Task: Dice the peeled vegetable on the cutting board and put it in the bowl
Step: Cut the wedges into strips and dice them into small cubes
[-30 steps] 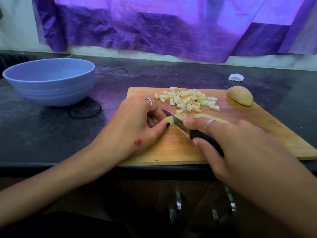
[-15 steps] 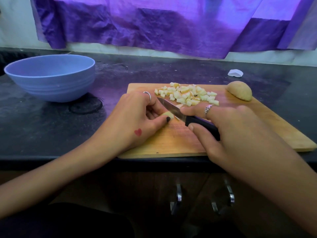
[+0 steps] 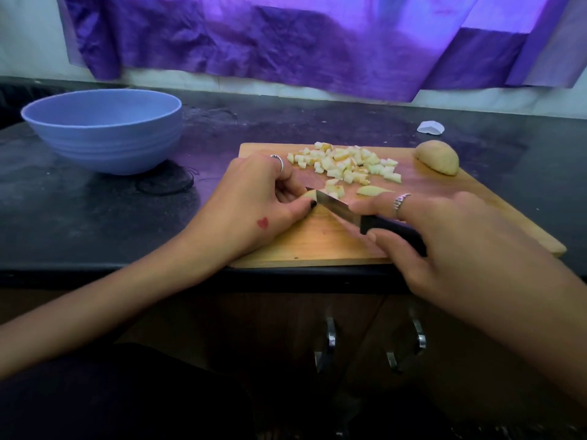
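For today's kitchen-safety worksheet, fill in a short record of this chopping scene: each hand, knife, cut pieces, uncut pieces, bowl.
left hand: pinches a small vegetable piece on the cutting board
right hand: grips the knife by its black handle
knife: blade angled against the held piece
diced pieces: heaped at the board's far side
uncut: one slice beside the blade, one half at the far right corner
bowl: blue, left of the board, no dice visible inside

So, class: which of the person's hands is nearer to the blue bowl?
Left. The left hand holds a vegetable piece at the cutting board's left side, nearest the blue bowl. The right hand, gripping the knife, is farther right.
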